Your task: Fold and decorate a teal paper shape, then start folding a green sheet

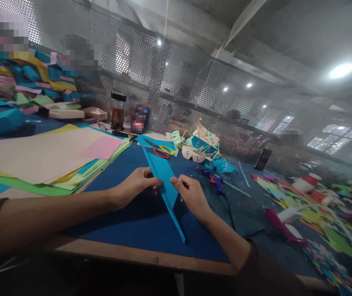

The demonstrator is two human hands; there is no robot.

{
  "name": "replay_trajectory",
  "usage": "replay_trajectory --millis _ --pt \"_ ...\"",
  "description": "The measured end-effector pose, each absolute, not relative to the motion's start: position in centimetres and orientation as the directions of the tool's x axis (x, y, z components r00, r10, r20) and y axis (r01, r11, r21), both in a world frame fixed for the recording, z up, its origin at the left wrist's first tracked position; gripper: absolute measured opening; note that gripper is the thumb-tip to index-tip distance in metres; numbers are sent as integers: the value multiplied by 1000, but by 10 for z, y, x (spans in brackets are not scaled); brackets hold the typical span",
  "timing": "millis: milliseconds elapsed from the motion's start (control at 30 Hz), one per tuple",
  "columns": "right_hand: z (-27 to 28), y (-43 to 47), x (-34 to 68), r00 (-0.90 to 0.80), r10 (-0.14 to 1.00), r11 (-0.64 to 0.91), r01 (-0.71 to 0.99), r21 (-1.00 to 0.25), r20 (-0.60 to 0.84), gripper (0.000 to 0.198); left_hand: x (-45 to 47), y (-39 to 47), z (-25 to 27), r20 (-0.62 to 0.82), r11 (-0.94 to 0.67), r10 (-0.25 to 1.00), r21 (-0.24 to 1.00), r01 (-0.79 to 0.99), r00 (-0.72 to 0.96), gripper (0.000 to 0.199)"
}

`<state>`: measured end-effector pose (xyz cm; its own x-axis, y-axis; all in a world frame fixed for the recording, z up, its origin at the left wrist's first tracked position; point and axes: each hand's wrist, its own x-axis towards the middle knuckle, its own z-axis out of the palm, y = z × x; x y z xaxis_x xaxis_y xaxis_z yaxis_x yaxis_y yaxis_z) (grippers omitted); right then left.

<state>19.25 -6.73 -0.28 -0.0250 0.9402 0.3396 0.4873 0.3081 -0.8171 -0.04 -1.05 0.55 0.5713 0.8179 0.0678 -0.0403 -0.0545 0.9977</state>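
A sheet of blue paper with a narrow folded strip along its left edge is held between my two hands, above the blue tabletop. My left hand pinches the folded strip near its middle, thumb on top. On the sheet's right edge, my right hand is closed, with its thumb pressed on the paper. Scissors with one red and one yellow handle lie just beyond the sheet. A blue glue gun rests right of my right hand, its cord running toward me.
Stacked coloured paper covers the table's left side. Paper cut-outs lie at the back, near a lidded jar. On the right are a purple-and-white power strip, thread spools and scraps. A perforated metal screen stands behind.
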Motion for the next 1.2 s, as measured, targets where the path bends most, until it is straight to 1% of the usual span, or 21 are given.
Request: replay_trajectory --millis 100,433,500,567,700,867,1067,1200 --pt "-3 -67 193 -25 941 307 485 -819 338 59 0 -10 6 58 -50 815 998 -30 576 15" --pt "-4 -68 195 11 937 296 501 -813 348 61 0 -11 8 50 -43 821 999 -26 569 19" --pt "-3 -68 195 29 933 298 499 -814 359 60 0 -13 8 51 -51 820 999 -16 570 17" --pt "-1 -68 194 26 927 311 502 -807 374 55 1 -15 9 59 -67 812 998 -7 580 16" --pt "0 -67 191 -30 926 343 484 -805 377 45 1 -16 8 72 -86 766 996 -10 638 16" --pt "-1 -67 190 -27 920 357 469 -808 391 54 1 -17 7 60 -79 703 997 -6 709 17" --pt "1 -68 189 -50 931 346 443 -827 363 41 1 -19 5 36 -59 637 998 2 770 19" --pt "0 -68 189 -17 928 342 439 -831 373 46 1 -19 2 17 -50 608 999 17 793 19"
